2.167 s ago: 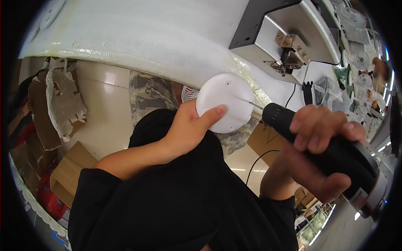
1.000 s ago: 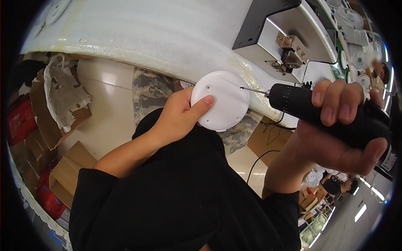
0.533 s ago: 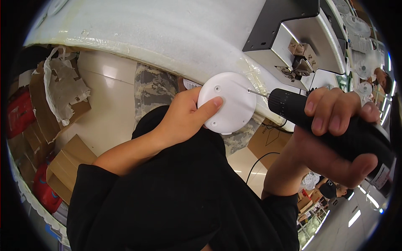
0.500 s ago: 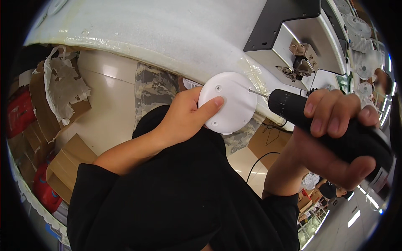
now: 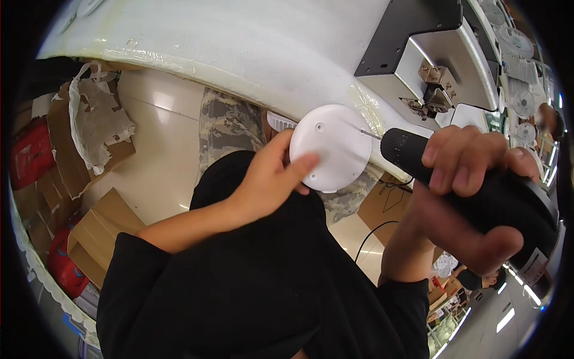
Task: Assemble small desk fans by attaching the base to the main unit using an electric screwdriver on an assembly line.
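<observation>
My left hand (image 5: 272, 173) grips a round white plastic disc (image 5: 338, 146) by its left edge, thumb laid across the face. Small screw holes are spaced near the disc's rim. In my right hand (image 5: 472, 173) is a black electric screwdriver (image 5: 406, 149), its thick body running back toward the right rim of the view. The thin bit (image 5: 371, 135) points left, and its tip meets the disc at the upper right hole. Whether a screw sits in that hole is too small to tell.
A white covered table (image 5: 251, 42) with a taped edge lies beyond my hands. On it stands a black and silver metal machine (image 5: 442, 60). Cardboard boxes (image 5: 101, 233), a torn plastic bag (image 5: 95, 113) and red items (image 5: 30, 155) are at the left. A black cable (image 5: 373, 230) hangs below.
The disc and my left hand have shifted slightly right in the view, as has the table. The screwdriver's front end has moved a little left; its bit stays at the same hole.
</observation>
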The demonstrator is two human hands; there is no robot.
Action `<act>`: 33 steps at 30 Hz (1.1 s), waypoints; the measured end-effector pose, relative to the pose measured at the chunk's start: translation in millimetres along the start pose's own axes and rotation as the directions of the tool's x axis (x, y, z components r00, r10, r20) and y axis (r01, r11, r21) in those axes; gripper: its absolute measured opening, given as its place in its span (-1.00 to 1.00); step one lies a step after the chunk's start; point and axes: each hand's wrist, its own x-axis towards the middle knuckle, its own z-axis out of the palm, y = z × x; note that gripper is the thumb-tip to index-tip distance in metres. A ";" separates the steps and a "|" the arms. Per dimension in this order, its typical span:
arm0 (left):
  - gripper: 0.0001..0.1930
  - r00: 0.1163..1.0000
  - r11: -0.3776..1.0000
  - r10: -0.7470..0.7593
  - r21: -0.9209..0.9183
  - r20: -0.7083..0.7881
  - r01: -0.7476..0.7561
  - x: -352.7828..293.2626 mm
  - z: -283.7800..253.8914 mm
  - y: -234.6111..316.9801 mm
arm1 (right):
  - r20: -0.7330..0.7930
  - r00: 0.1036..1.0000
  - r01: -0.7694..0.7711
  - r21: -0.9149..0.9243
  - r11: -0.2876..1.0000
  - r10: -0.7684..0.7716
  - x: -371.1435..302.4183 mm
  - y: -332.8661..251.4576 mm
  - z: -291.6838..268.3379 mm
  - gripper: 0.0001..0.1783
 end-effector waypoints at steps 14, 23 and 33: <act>-0.70 0.976 0.996 -0.075 0.053 0.204 0.066 -22.3 13.1 -27.9 | -0.157 0.946 0.255 -0.172 0.951 -0.282 -44.4 -75.6 -53.4 -0.19; -0.73 0.992 0.991 -0.128 -0.048 0.014 0.128 -20.1 14.0 -41.4 | -0.232 0.964 0.122 -0.031 0.992 -0.126 -35.4 -53.5 -54.3 -0.33; -0.71 0.992 0.971 0.093 0.229 -0.085 -0.071 -12.5 32.2 -33.3 | -0.141 0.988 0.085 0.124 0.989 -0.067 -55.4 -46.0 -33.3 -0.29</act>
